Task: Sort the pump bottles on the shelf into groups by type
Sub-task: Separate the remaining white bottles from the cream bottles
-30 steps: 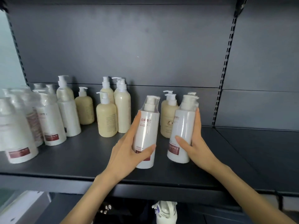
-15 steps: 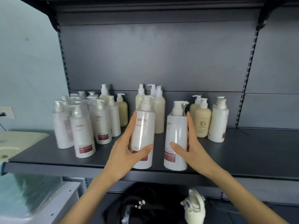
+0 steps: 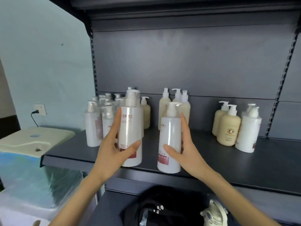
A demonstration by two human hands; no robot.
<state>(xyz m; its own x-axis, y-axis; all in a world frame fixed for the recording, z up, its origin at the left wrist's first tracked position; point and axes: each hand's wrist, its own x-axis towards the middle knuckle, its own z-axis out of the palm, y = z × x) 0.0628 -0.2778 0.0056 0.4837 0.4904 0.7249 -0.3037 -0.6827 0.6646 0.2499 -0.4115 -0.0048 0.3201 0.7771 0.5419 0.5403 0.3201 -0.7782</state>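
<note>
A person's left hand point(image 3: 112, 149) grips a tall white pump bottle point(image 3: 130, 128) with a dark red label, thumb across its front and fingers curled round its left side, at the near edge of a grey metal shelf point(image 3: 228, 167). The right hand point(image 3: 185, 150) holds a second white pump bottle point(image 3: 170, 139) of the same kind just to the right, thumb on the front and fingers up its right side. Both bottles are upright and apart; whether their bases touch the shelf cannot be told. Behind the left hand stands a cluster of matching white bottles point(image 3: 92, 126). Cream-coloured bottles point(image 3: 164, 108) stand at the far middle. At the right, two more cream bottles point(image 3: 228, 128) stand beside a lone white bottle point(image 3: 248, 129)
</note>
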